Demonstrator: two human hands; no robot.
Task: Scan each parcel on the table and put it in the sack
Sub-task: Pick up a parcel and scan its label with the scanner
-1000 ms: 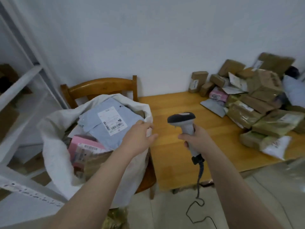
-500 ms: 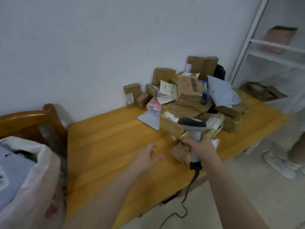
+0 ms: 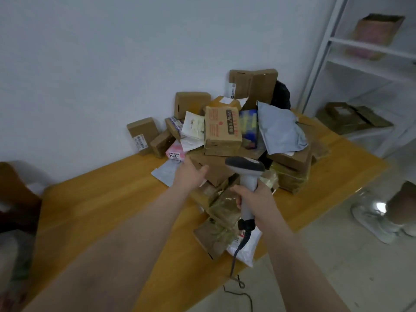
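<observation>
Since the earlier frames the left grip [image 3: 191,174] has been carried away from the sack [image 3: 13,251] and across the bare desk [image 3: 101,210] to the left foot of the parcel pile [image 3: 222,131]. It is now spread wide with the fingers straight, and nothing is held in it. It is poised over the corner of a brown box [image 3: 216,174] low in the pile, just beside a grey mailer [image 3: 164,174] and a pink parcel [image 3: 175,153]; whether the box is already touched cannot be told. The right grip [image 3: 252,197] is wrapped closed round the handle of the scanner [image 3: 246,172], which is held upright above the pile's near side, its cable [image 3: 238,255] hanging past the desk's near edge. The pile is heaped at the far right of the desk, against the wall, and many parcels are left in it. The sack is seen only as a blur off the desk's left end, beside a chair [image 3: 11,183]. From this a fresh cycle is judged to be starting: a parcel is about to be picked, then scanned, then taken left to the sack. Care may be needed, since boxes stacked higher could be disturbed when a low one is drawn out.
</observation>
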